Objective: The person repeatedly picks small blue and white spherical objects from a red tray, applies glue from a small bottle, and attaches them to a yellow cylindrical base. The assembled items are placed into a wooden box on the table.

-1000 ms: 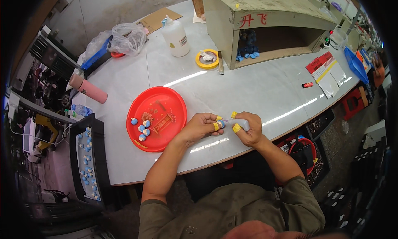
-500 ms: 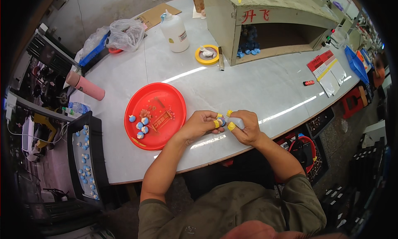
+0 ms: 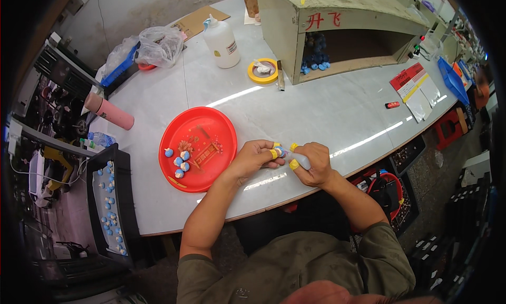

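My left hand [image 3: 255,158] pinches a small blue-and-white ball-like piece [image 3: 281,152] between thumb and fingers, just above the table. My right hand [image 3: 317,168] is closed around a small translucent whitish squeeze bottle [image 3: 301,160], its narrow end pointing at the piece. Whether the tip touches the piece is hard to make out. Yellow tape wraps thumb and fingertips on both hands. Left of my hands lies a round red plate [image 3: 221,126], with several small blue-and-white balls [image 3: 184,155] near its left side.
A black tray [image 3: 128,198] with more blue-and-white balls stands at the left edge. A pink bottle [image 3: 113,113], a white pump bottle [image 3: 221,43] and a yellow tape roll [image 3: 254,78] are farther back. An open-fronted box [image 3: 337,19] holds blue pieces. A red marker-like item [image 3: 392,105] lies at right.
My right hand and the squeeze bottle have tilted and shifted slightly. The piece in my left hand is turned a little and shows more of its colour.
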The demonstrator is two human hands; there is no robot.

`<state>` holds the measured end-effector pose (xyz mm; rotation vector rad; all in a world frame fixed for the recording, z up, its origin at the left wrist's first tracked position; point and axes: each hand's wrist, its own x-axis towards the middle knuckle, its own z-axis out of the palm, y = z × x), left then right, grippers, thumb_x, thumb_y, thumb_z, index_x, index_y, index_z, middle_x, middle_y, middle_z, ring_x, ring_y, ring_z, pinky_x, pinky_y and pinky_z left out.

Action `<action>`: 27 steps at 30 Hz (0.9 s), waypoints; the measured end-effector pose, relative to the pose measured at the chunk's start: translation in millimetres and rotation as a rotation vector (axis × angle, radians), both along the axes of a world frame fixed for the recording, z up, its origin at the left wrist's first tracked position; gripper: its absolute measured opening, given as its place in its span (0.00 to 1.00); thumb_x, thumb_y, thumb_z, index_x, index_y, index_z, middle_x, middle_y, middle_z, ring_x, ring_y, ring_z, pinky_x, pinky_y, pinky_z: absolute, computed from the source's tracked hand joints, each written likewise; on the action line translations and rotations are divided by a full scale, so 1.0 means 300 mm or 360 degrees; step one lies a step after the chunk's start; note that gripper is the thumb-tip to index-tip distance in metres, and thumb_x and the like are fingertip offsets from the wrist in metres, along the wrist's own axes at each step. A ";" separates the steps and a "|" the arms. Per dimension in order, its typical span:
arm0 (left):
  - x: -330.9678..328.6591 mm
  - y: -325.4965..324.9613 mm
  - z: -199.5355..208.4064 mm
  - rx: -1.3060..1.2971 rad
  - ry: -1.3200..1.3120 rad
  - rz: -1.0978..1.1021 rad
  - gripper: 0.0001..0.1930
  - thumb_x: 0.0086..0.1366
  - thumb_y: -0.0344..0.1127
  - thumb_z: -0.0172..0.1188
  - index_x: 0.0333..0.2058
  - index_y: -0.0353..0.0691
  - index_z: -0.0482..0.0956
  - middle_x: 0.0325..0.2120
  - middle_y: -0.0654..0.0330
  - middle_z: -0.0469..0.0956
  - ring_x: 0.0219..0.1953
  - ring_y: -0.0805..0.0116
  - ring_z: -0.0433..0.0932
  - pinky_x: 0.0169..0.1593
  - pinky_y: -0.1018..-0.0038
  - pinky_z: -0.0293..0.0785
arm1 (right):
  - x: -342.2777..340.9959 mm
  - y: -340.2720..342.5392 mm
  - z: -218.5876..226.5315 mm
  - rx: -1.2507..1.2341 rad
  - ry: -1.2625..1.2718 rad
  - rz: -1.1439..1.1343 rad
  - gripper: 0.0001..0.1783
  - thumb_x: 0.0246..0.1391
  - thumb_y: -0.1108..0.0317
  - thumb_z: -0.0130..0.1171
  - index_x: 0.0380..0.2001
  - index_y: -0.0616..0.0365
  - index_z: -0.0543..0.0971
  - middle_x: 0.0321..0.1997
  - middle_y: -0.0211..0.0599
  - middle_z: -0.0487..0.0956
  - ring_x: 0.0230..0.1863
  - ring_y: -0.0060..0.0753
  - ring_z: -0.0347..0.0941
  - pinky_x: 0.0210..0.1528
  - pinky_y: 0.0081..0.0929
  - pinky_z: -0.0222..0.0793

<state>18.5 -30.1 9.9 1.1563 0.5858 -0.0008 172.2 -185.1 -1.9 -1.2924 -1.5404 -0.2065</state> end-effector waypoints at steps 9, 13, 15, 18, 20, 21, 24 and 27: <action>0.001 -0.001 -0.006 -0.0016 -0.0015 0.0020 0.18 0.68 0.35 0.62 0.51 0.27 0.76 0.42 0.54 0.83 0.43 0.69 0.84 0.43 0.83 0.80 | -0.004 -0.003 -0.004 0.0019 -0.0015 0.0007 0.10 0.43 0.73 0.67 0.30 0.63 0.78 0.19 0.40 0.74 0.17 0.41 0.68 0.21 0.34 0.62; 0.000 -0.005 -0.002 0.0000 -0.0018 -0.0008 0.19 0.68 0.36 0.63 0.51 0.27 0.76 0.41 0.54 0.83 0.43 0.69 0.84 0.44 0.83 0.80 | 0.002 -0.013 -0.002 -0.0081 0.0002 -0.0039 0.14 0.41 0.72 0.68 0.33 0.62 0.78 0.24 0.42 0.79 0.21 0.44 0.75 0.25 0.33 0.69; -0.001 -0.006 0.001 0.0001 -0.0028 -0.0026 0.19 0.68 0.36 0.63 0.51 0.27 0.76 0.41 0.55 0.83 0.43 0.70 0.84 0.44 0.83 0.80 | 0.002 -0.005 -0.006 -0.0086 0.0010 -0.0028 0.14 0.40 0.72 0.68 0.33 0.62 0.79 0.24 0.43 0.79 0.21 0.44 0.75 0.25 0.33 0.69; -0.001 -0.002 -0.009 -0.0007 -0.0038 -0.0032 0.19 0.68 0.36 0.63 0.51 0.27 0.76 0.41 0.55 0.83 0.43 0.70 0.84 0.44 0.83 0.80 | 0.001 -0.006 -0.005 -0.0091 0.0001 -0.0041 0.14 0.40 0.72 0.68 0.33 0.63 0.78 0.24 0.43 0.79 0.22 0.44 0.75 0.25 0.34 0.69; -0.001 -0.003 -0.005 0.0001 -0.0034 -0.0033 0.19 0.68 0.36 0.63 0.51 0.27 0.76 0.41 0.55 0.83 0.43 0.70 0.84 0.44 0.82 0.80 | 0.002 -0.008 -0.005 -0.0089 -0.0006 -0.0051 0.14 0.40 0.72 0.68 0.33 0.63 0.78 0.24 0.43 0.79 0.21 0.44 0.75 0.25 0.34 0.69; -0.001 -0.004 -0.004 0.0006 -0.0031 -0.0032 0.19 0.68 0.36 0.63 0.51 0.27 0.76 0.41 0.55 0.83 0.44 0.70 0.84 0.44 0.82 0.80 | 0.002 -0.008 -0.007 -0.0085 -0.0006 -0.0051 0.14 0.40 0.72 0.68 0.33 0.63 0.78 0.25 0.43 0.79 0.21 0.44 0.75 0.25 0.34 0.69; -0.001 -0.004 -0.002 0.0002 -0.0026 -0.0018 0.18 0.68 0.36 0.63 0.51 0.27 0.76 0.42 0.54 0.83 0.44 0.69 0.84 0.44 0.82 0.80 | -0.001 -0.001 -0.006 -0.0016 0.0006 -0.0033 0.12 0.43 0.73 0.67 0.32 0.64 0.78 0.21 0.41 0.76 0.19 0.42 0.71 0.23 0.34 0.65; 0.001 -0.003 -0.002 -0.0001 -0.0014 -0.0018 0.18 0.68 0.35 0.63 0.51 0.27 0.76 0.42 0.54 0.83 0.44 0.69 0.84 0.45 0.82 0.80 | 0.000 0.002 -0.010 0.0012 0.0005 -0.0020 0.11 0.44 0.73 0.67 0.32 0.64 0.78 0.19 0.40 0.74 0.17 0.41 0.70 0.22 0.34 0.63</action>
